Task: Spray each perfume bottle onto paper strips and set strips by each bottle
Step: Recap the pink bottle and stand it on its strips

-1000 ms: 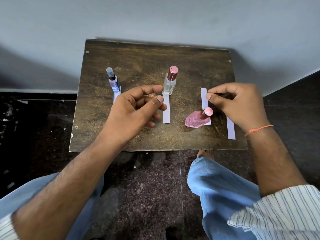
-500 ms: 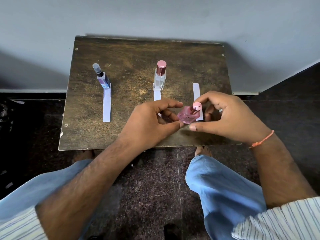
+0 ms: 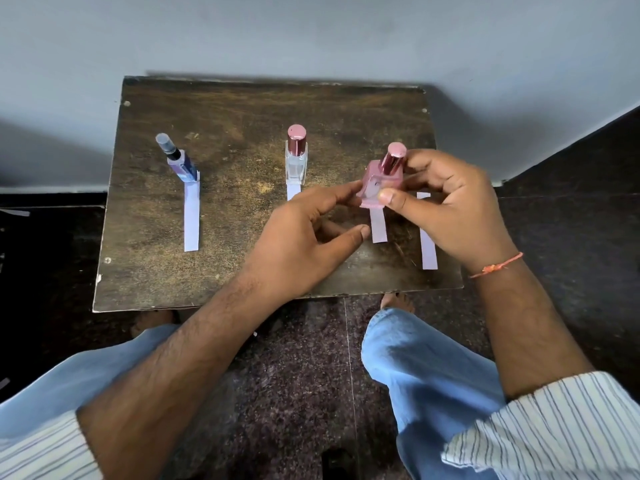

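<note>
So that it can be stood upright at 2 o'clock on the desk [image 3: 242, 109], the pink bottle [image 3: 382, 183] is gripped by the right hand [image 3: 450, 209] fingers and steadied by the left hand [image 3: 304, 244], whose fingers are loosely open.

head cam | worn, looks forward-down | near | over wooden table [image 3: 242, 126], hands, knees

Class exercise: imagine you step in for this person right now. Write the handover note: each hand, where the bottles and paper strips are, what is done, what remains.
Right hand grips the pink bottle, cap on, above the table.
Left hand touches the bottle's lower edge with its fingertips; fingers relaxed.
Blue bottle and clear bottle stand upright, each with a strip at its base; the clear bottle's strip is partly hidden.
Two more strips lie on the right: one below the pink bottle, one further right.
Left: set the pink bottle down by its strip. Whether the strips have been sprayed cannot be seen.
</note>
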Available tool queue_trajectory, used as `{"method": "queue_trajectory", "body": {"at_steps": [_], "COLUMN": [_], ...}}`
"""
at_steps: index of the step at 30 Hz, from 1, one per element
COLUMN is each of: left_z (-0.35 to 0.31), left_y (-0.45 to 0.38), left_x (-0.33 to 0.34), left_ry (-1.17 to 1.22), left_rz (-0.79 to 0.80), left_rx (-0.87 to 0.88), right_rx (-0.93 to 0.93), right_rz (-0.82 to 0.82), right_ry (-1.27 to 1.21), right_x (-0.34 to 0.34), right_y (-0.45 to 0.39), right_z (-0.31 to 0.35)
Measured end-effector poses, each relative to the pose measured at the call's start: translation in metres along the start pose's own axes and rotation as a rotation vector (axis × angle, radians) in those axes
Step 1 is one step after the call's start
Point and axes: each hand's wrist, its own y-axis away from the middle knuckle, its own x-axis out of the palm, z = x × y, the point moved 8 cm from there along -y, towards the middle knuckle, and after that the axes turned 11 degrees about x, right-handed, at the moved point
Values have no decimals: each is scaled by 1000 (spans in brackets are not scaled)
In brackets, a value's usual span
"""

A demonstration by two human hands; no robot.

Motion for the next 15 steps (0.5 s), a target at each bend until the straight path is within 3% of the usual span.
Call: {"method": "queue_trajectory", "body": {"at_steps": [7,15], "left_z": [0,-4], "left_y": [-8,1], "left_x": [6,-9], "left_ry": [41,-44], "left_rz": [51,69], "left_rx": [-17,-17], "right_rx": [48,72], "right_rz": [-88,-74], "right_ry": [-8,-30], "right_x": [-5,-7], "right_y": [-21,-31], "right_z": [-15,-22]}}
